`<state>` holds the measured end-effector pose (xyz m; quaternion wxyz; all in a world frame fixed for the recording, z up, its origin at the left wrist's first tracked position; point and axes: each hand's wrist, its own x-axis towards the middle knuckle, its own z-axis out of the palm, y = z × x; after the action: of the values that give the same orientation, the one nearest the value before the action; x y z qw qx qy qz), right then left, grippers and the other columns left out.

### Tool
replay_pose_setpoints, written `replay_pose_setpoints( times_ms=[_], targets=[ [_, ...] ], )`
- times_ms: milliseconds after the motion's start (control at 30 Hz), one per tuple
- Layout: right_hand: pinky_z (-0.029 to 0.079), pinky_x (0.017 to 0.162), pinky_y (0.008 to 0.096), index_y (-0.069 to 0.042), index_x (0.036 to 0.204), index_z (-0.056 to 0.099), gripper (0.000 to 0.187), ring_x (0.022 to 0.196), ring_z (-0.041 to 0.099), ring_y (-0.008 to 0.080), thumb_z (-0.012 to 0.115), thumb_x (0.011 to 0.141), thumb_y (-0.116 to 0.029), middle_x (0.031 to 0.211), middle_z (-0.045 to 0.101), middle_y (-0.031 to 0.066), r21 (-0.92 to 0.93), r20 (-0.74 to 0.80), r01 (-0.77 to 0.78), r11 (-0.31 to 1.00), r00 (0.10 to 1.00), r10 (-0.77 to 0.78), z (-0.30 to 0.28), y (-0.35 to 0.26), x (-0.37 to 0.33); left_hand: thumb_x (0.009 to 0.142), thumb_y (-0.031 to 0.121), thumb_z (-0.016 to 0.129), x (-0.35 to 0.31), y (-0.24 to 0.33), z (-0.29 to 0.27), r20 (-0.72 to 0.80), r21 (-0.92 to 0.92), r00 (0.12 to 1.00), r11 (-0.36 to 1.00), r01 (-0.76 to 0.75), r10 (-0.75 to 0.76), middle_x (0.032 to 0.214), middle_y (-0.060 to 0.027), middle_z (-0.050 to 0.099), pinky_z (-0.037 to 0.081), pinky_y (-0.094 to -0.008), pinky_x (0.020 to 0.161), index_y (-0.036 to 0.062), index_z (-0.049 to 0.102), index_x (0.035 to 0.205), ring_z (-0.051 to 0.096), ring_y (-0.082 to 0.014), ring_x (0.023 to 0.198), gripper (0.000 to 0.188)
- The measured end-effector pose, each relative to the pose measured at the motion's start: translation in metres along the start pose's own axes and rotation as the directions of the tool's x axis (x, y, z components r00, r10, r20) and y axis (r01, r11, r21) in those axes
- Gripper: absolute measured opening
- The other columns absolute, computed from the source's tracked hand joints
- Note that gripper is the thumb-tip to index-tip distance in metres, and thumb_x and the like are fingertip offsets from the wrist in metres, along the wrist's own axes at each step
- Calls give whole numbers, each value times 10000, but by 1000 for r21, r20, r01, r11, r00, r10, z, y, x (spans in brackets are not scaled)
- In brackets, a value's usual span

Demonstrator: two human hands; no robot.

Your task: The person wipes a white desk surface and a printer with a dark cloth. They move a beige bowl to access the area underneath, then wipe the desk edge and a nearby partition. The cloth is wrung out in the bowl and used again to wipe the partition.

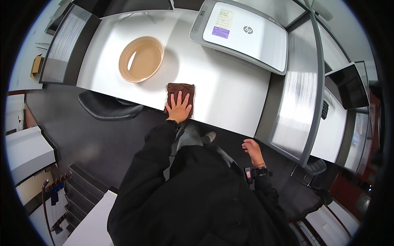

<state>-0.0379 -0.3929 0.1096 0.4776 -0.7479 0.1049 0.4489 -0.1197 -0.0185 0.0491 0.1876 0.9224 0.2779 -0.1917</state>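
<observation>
The left hand [179,111] lies open on brown cloth [180,87]; basin [148,41] ahead-left, printer [246,41] ahead-right; right hand [253,151] released, half-curled.

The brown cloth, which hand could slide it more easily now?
Probably the left hand: it lies flat on the brown cloth, while the right hand touches neither it nor the white table.

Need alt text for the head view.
A person's left hand lies flat, fingers spread, on a brown cloth at the edge of a white desk; the right hand is off the desk. Beyond stand a tan basin, left, and a white printer, right.
</observation>
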Motion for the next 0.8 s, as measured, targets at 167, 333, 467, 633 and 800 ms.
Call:
replay_pose_setpoints(
  times_ms=[167, 333, 467, 633, 800],
  targets=[
    [445, 680, 235, -22, 1029, 567, 217, 802, 578, 116, 474, 868, -134, 888, 623, 51, 40, -21, -36, 999, 999, 37, 17, -13, 15, 912, 473, 322, 67, 0, -17, -57, 24, 997, 998, -52, 53, 1507, -81, 10, 46, -712, 951, 315, 169, 1422, -22, -434, 1342, 555],
    [443, 702, 244, -29, 1038, 567, 219, 824, 581, 125, 477, 879, -151, 894, 622, 52, 73, -52, -86, 994, 995, 89, 37, -43, 31, 910, 462, 335, 140, 4, -44, -93, 40, 987, 991, -128, 131, 1506, -74, 13, 66, -715, 952, 317, 188, 1412, -6, -427, 1343, 543],
    [442, 705, 244, -32, 1034, 572, 218, 828, 582, 126, 479, 878, -153, 901, 624, 50, 114, -98, -108, 988, 988, 119, 51, -67, 39, 908, 478, 331, 194, 14, -70, -88, 43, 985, 988, -146, 149, 1506, -83, 45, 67, -721, 946, 319, 206, 1413, -10, -431, 1347, 544],
    [441, 698, 240, -38, 1032, 577, 219, 819, 582, 120, 496, 867, -157, 899, 628, 49, 150, -155, -140, 979, 974, 163, 61, -75, 36, 896, 506, 348, 247, 24, -91, -58, 35, 993, 994, -102, 104, 1511, -23, 37, 19, -687, 978, 321, 217, 1413, -75, -380, 1364, 565],
    [442, 694, 240, -43, 1031, 580, 218, 820, 582, 115, 501, 863, -157, 897, 629, 50, 184, -166, -180, 966, 963, 212, 66, -68, 29, 895, 498, 349, 247, 23, -88, -62, 61, 993, 994, -94, 97, 1511, -37, 49, 19, -673, 991, 310, 196, 1421, -60, -385, 1364, 578]
  ],
)
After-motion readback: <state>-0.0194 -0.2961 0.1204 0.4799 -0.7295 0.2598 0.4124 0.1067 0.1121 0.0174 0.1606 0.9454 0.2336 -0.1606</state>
